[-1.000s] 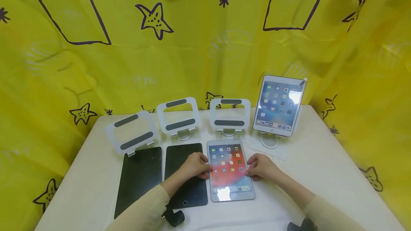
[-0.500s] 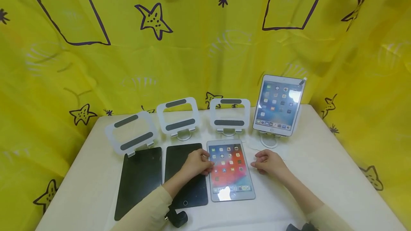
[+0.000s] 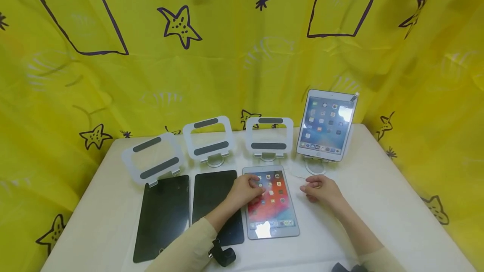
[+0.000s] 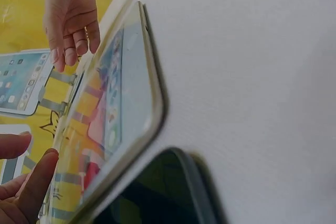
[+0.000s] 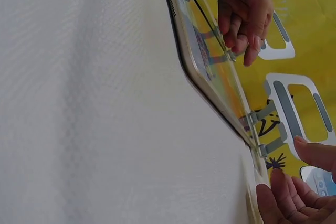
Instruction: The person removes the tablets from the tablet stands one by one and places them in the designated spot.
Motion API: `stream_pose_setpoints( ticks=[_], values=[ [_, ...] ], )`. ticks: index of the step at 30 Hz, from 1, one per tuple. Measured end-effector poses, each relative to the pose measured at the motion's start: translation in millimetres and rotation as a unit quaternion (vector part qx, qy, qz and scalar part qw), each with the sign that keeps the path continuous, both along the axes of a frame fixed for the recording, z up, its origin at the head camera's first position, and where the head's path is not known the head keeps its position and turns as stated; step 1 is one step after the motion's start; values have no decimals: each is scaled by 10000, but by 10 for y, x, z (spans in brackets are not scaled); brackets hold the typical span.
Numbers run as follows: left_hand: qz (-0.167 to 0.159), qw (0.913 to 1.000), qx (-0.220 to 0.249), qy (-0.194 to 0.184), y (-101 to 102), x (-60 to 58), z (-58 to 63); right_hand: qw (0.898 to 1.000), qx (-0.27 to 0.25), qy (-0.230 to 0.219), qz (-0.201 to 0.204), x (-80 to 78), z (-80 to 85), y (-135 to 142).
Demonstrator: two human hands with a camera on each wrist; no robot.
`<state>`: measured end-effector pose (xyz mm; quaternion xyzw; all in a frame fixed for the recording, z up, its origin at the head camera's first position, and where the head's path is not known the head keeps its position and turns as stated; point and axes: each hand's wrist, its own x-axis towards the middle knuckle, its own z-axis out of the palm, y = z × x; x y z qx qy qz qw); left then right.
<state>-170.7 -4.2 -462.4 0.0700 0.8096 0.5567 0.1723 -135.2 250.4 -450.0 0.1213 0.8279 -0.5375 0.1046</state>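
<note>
A lit white-framed tablet point(image 3: 270, 217) lies face up on the table. Over its upper left part hovers my left hand point(image 3: 243, 190), fingers loosely bent; in the left wrist view its thumb and finger stand apart with nothing between them. To the right of the tablet is my right hand point(image 3: 323, 190), fingers loosely bent and apart from it. The right wrist view shows a gap between that hand's thumb and fingers point(image 5: 283, 192). Partly beneath my left forearm lies a dark tablet point(image 3: 215, 192); another dark tablet point(image 3: 164, 209) is further left.
Behind the flat tablets stand three white tablet stands, at left point(image 3: 153, 156), centre-left point(image 3: 209, 137) and centre point(image 3: 269, 137). A second lit tablet point(image 3: 327, 125) leans on a stand at the back right. A yellow curtain point(image 3: 227, 74) hangs behind the table point(image 3: 397, 205).
My right hand has come off the lit tablet's right edge and moved right. My left hand has shifted from the left edge up and over the screen. The tablet has not moved.
</note>
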Motion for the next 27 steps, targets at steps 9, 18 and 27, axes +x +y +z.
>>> stream_pose_setpoints(
  ticks=[9,18,27],
  values=[
    [125,9998,114,-46,244,-87,95,9987,-233,-25,-454,-27,102,148],
    [395,9986,-39,363,617,-228,264,9949,-138,401,-920,-106,151,312],
    [782,9941,208,718,910,-443,328,9814,209,835,-1714,-194,223,364]
  ],
)
